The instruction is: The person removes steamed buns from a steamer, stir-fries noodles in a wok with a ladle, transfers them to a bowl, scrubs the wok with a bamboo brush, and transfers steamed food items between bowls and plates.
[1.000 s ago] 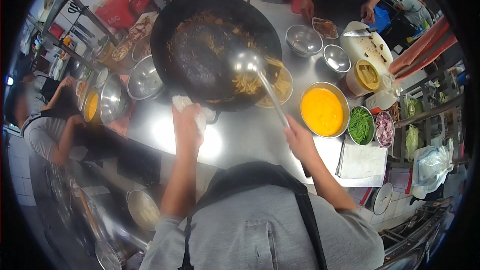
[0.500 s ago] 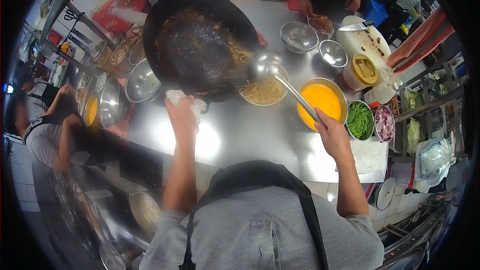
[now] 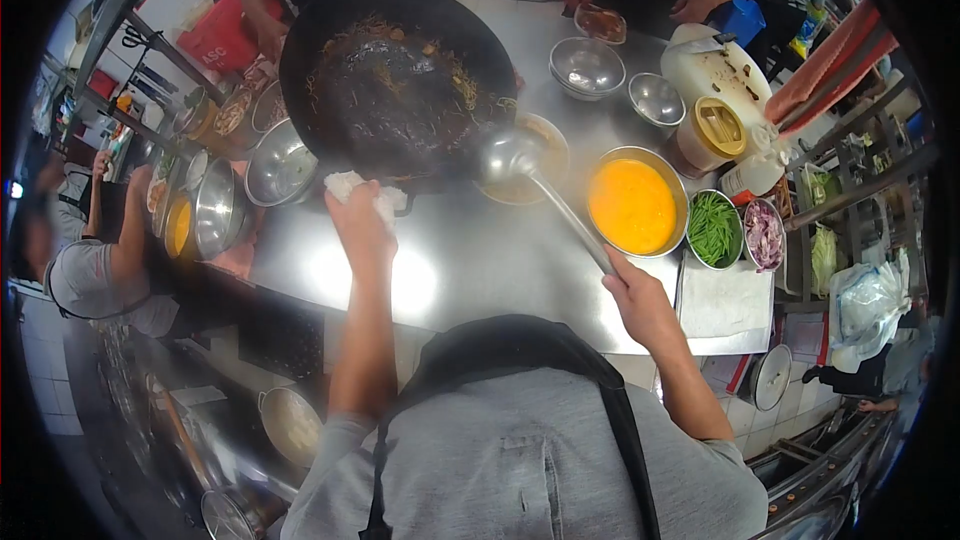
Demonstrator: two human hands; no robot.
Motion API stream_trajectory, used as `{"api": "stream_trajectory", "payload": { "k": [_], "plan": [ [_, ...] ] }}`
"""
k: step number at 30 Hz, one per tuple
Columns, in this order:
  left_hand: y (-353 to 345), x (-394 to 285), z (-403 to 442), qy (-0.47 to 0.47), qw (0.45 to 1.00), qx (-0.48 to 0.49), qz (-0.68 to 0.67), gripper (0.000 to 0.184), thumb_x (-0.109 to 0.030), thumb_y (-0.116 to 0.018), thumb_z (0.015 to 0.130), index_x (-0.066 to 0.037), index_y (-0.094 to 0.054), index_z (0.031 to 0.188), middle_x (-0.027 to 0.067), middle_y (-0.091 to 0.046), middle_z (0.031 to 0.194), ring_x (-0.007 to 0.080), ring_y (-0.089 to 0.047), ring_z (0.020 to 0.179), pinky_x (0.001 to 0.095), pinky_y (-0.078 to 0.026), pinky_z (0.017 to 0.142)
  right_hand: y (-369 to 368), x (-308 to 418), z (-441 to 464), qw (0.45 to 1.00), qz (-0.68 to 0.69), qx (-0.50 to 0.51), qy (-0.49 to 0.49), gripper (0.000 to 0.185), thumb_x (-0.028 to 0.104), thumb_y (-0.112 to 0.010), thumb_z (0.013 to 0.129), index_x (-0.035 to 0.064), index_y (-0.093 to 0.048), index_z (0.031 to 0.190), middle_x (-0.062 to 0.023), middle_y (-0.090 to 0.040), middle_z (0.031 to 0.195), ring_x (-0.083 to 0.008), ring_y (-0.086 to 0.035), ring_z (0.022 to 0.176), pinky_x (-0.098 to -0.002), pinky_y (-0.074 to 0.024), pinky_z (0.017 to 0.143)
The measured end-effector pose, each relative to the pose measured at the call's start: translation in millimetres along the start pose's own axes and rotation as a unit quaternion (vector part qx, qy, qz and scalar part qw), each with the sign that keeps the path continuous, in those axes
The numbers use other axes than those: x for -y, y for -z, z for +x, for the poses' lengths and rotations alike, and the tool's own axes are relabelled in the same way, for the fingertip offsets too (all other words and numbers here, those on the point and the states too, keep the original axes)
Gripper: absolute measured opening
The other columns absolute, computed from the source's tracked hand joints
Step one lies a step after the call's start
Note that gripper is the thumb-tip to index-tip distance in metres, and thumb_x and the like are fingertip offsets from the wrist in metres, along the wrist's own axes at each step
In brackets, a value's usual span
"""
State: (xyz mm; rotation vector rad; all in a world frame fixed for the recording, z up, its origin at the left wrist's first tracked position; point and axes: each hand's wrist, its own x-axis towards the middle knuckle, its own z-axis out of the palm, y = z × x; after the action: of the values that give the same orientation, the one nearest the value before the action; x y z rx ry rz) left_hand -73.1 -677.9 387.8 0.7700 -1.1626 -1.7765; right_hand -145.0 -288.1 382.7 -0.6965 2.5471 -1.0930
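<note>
My left hand (image 3: 362,222) is closed around a white cloth (image 3: 350,186) at the near handle of a big black wok (image 3: 390,110), which holds scraps of noodles and dark sauce. In my right hand (image 3: 638,292) is the handle of a metal ladle (image 3: 508,155). The ladle's bowl is at the wok's right edge and partly covers a round dish (image 3: 552,145). Right of the ladle stands a bowl of orange-yellow liquid (image 3: 632,206), with chopped greens (image 3: 715,230) and sliced purple onion (image 3: 763,236) in bowls beside it.
Empty metal bowls (image 3: 587,67) and a cutting board with a knife (image 3: 710,70) lie at the back right. Co-workers' hands (image 3: 690,8) show across the table. Another metal bowl (image 3: 281,164) is left of the wok. A co-worker (image 3: 110,275) stands at the far left.
The wok is lower on its right side and holds fewer noodles than a second ago. The ladle has moved back left toward the wok. A co-worker's arm at the back left has shifted.
</note>
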Motion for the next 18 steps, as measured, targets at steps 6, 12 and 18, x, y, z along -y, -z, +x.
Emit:
{"api": "stream_trajectory", "payload": {
  "k": [6,12,18],
  "plan": [
    [3,1,4,0.008,0.999,0.031,-0.001,0.043,-0.006,-0.063,0.084,-0.003,-0.049,0.125,0.0108,-0.056,0.109,0.0209,-0.058,0.092,0.0340,-0.051,0.080,29,22,11,0.999,0.010,0.048,-0.009,0.044,0.020,-0.063,0.102,0.0077,-0.058,0.145,-0.0302,-0.069,0.109,-0.0441,-0.068,0.104,-0.0444,-0.0541,0.087],
    [15,-10,6,0.016,0.999,0.035,0.009,0.048,-0.010,-0.065,0.083,-0.005,-0.049,0.128,0.0094,-0.055,0.108,0.0217,-0.058,0.093,0.0340,-0.051,0.082,-2,36,52,0.956,0.144,0.223,-0.122,0.050,0.027,-0.065,0.104,0.0121,-0.056,0.151,-0.0071,-0.072,0.105,-0.0188,-0.065,0.086,-0.0346,-0.0541,0.083],
    [23,-18,6,0.018,0.999,0.029,0.018,0.054,-0.010,-0.066,0.081,-0.005,-0.049,0.132,0.0095,-0.054,0.110,0.0221,-0.057,0.097,0.0351,-0.052,0.084,64,-19,59,0.997,-0.052,0.044,0.025,0.048,0.019,-0.067,0.101,0.0136,-0.059,0.148,-0.0209,-0.074,0.112,-0.0318,-0.073,0.100,-0.0388,-0.0552,0.089]
  ]
}}
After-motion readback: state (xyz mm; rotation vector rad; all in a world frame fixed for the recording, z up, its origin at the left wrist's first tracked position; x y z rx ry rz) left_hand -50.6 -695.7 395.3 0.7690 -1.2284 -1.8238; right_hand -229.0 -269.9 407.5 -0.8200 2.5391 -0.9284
